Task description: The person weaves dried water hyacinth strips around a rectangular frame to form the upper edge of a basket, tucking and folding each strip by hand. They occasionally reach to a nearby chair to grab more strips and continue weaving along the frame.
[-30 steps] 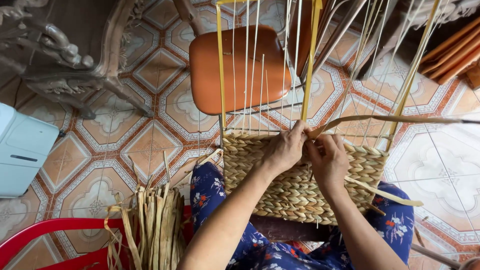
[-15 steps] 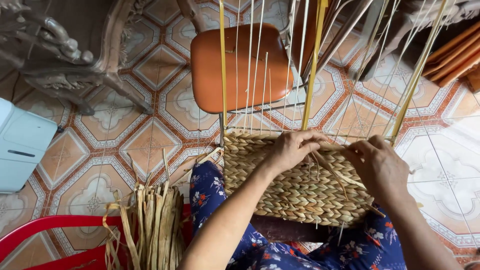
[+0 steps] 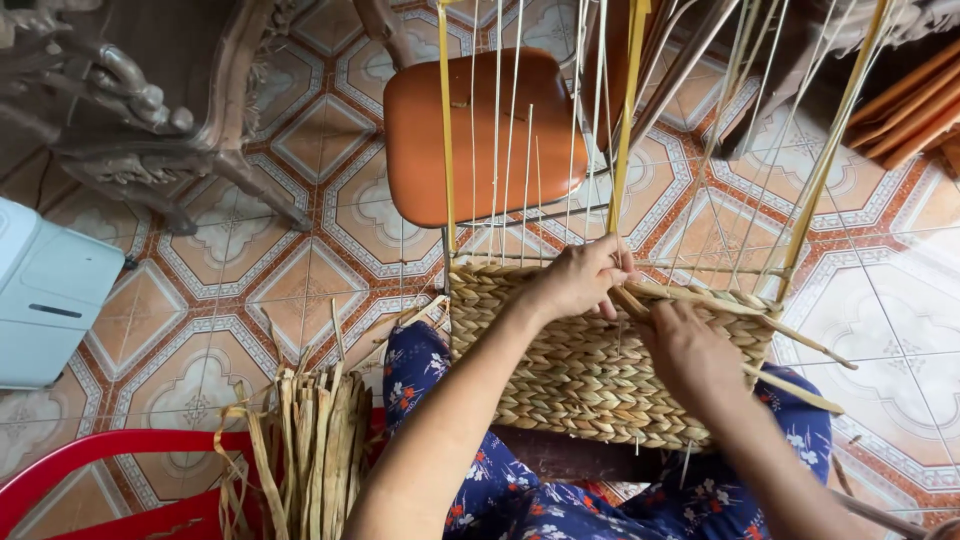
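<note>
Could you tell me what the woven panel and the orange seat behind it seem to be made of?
Woven panel: dried plant fibre, perhaps seagrass or rush; tan, matte, twisted strands. Orange seat: smooth with a slight sheen, possibly plastic or vinyl; I cannot tell which.

Patterned orange-and-white tiled floor (image 3: 300, 240) is filling the view. Orange stool (image 3: 480, 130) is standing ahead; carved dark wooden furniture (image 3: 130, 110) is sitting upper left.

Two hands are working at the weave: one left hand (image 3: 580, 280) and one right hand (image 3: 690, 350). One woven basket (image 3: 590, 370) is resting on the lap, one orange stool (image 3: 485, 130) is standing beyond it, one bundle of dried strips (image 3: 310, 450) is lying beside one red plastic chair (image 3: 90, 455), and one pale blue box (image 3: 45, 290) is sitting at the left edge.
</note>
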